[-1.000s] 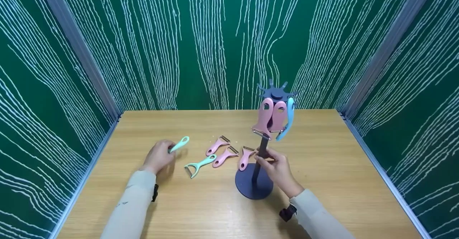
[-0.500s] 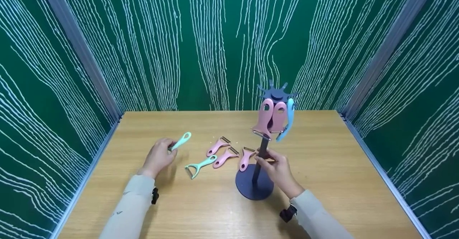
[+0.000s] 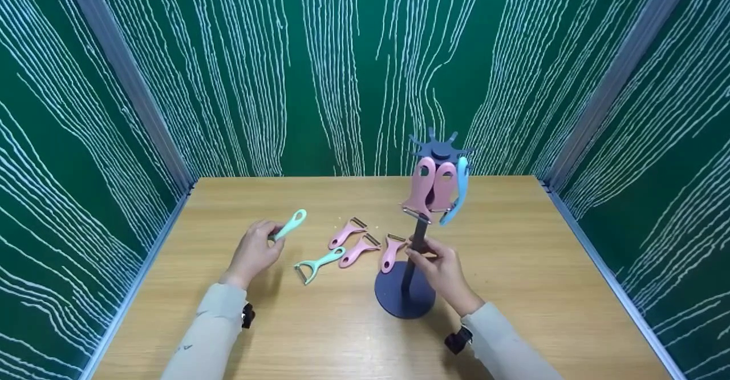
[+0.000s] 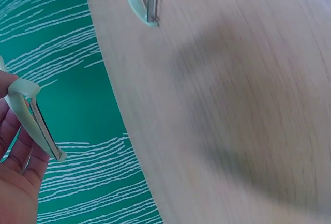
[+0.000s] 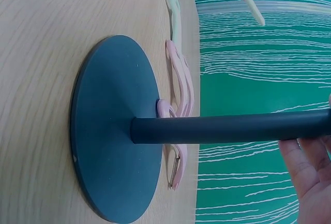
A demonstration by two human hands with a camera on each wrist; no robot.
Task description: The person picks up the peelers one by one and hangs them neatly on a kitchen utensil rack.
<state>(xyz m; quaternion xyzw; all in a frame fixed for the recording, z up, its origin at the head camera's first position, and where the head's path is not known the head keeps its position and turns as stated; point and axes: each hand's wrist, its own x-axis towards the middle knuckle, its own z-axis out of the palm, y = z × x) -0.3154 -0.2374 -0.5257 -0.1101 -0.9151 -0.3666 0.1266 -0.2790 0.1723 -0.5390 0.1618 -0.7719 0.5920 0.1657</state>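
My left hand [image 3: 255, 253] pinches a mint green peeler [image 3: 292, 223] above the table, its looped handle end pointing away to the right. The left wrist view shows that peeler's blade end [image 4: 39, 123] beside my fingers [image 4: 19, 154]. With my right hand [image 3: 445, 269] I grip the post [image 5: 227, 128] of a dark hanging stand, whose round base [image 3: 404, 297] is on the table. From the stand's spiked top [image 3: 439, 147] hang two pink peelers [image 3: 421, 185] and a blue peeler [image 3: 459, 189].
Between my hands lie another mint peeler [image 3: 319, 263] and three pink peelers [image 3: 359, 250], close together on the wooden table [image 3: 319, 334]. One pink peeler [image 3: 392, 253] lies right at the stand's base. Green walls with white lines [image 3: 325, 72] enclose the table at the back and sides.
My left hand has lifted the mint green peeler slightly and shifted it a little to the right. My right hand stays on the post, and the stand has not moved.
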